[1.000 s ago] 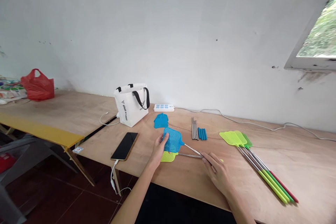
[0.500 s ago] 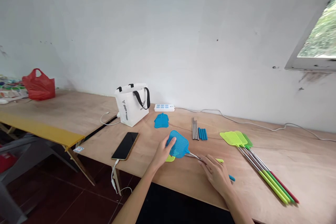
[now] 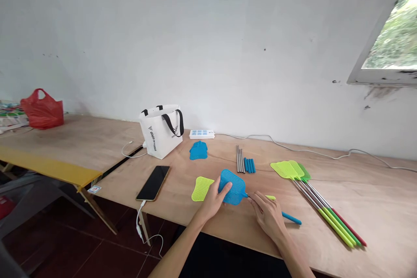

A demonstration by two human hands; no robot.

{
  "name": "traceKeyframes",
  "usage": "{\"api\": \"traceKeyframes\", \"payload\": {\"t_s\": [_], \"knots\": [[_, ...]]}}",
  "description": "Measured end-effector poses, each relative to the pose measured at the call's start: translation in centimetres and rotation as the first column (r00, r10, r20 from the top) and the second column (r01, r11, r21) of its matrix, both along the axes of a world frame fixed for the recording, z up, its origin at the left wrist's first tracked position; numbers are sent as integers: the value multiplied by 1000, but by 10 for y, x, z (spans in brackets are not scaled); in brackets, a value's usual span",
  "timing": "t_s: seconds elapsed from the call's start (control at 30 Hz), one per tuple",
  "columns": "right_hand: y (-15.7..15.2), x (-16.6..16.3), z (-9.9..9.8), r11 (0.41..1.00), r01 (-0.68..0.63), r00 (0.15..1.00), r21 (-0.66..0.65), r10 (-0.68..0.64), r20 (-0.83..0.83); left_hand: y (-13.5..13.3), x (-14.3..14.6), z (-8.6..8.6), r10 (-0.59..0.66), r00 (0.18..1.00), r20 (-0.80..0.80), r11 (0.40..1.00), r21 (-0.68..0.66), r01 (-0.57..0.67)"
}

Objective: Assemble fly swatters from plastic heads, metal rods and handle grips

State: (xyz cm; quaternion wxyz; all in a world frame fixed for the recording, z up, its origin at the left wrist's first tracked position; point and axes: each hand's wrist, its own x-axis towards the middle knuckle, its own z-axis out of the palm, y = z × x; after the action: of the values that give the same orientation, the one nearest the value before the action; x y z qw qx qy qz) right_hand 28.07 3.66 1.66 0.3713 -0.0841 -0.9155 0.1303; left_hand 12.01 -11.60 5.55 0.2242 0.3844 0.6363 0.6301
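Note:
My left hand (image 3: 212,202) is closed on the perforated head of a blue fly swatter (image 3: 233,190), thumb on top. My right hand (image 3: 269,215) wraps round the swatter's rod just below the head, so the rod is mostly hidden. Its blue grip (image 3: 292,218) sticks out to the right past that hand. On the table behind lies a yellow-green fly swatter (image 3: 201,189); a bit of its grip shows beyond my right fingers, and its middle is covered. Farther back are metal rods (image 3: 239,159), several blue grips (image 3: 249,165) and blue swatter heads (image 3: 198,150).
To the right, several fly swatters (image 3: 321,202) lie side by side. A phone (image 3: 153,183) on a cable, a white bag (image 3: 162,132) and a power strip (image 3: 202,134) are on the left and back. A red bag (image 3: 43,110) stands on the adjoining table.
My left hand has moved right with the blue head, closer to my right hand, and less rod shows between them. The blue grip sticks out farther right. More of the yellow-green head shows.

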Motion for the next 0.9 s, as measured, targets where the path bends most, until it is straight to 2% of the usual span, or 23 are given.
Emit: {"api": "traceKeyframes", "payload": {"t_s": [0.17,0.33,0.5,0.6,0.77,0.9], "knots": [[0,-1,-1,1000,-15,1000,-9,15,18,-2,-4,-4,-28,999,-18,999,-37,27],[-3,-5,2,999,35,998,34,-37,58,-7,-17,0,-60,998,-25,998,-25,59],[0,-4,4,997,79,992,25,-81,99,-11,-31,2,54,998,-9,998,-16,-55],[2,-2,3,992,125,984,-12,-123,126,-15,-43,5,111,994,8,993,45,-111],[4,-2,-1,991,113,980,-69,-100,169,-17,-60,7,223,959,173,971,51,-235],[3,-3,-3,992,100,981,-70,-87,172,-13,-62,3,199,911,361,969,67,-238]]}}
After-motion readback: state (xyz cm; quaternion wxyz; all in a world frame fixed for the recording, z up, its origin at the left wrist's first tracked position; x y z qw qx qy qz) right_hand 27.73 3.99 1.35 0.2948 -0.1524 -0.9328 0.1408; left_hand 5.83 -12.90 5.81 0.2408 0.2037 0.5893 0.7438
